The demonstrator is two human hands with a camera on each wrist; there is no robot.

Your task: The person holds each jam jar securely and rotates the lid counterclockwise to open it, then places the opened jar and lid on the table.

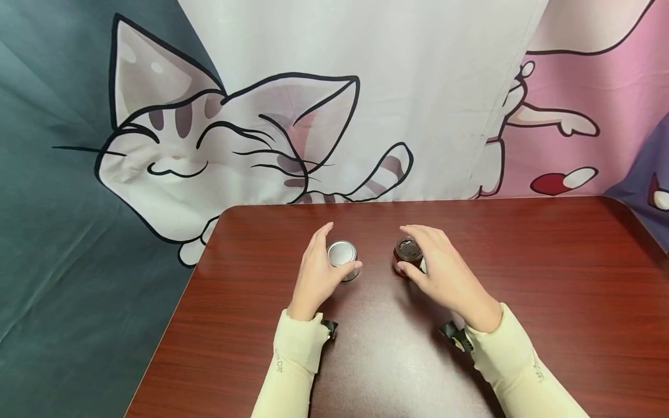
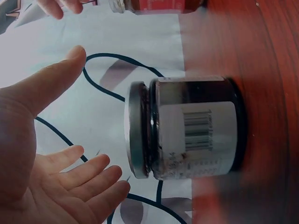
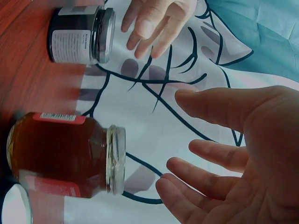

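Two spread grips (image 1: 317, 276) (image 1: 444, 273) near two jars (image 1: 342, 253) (image 1: 409, 249), perhaps one lid (image 3: 16, 206).

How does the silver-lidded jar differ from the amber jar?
The silver-lidded jar looks dark; the amber jar, reddish. The silver-lidded jar has a shiny lid; the amber jar shows a clear rim. The silver-lidded jar bears white labelling, the amber jar red labelling. Both stand upright on the table.

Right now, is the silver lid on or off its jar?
On. In the left wrist view, the lid caps the jar. I cannot tell how tightly.
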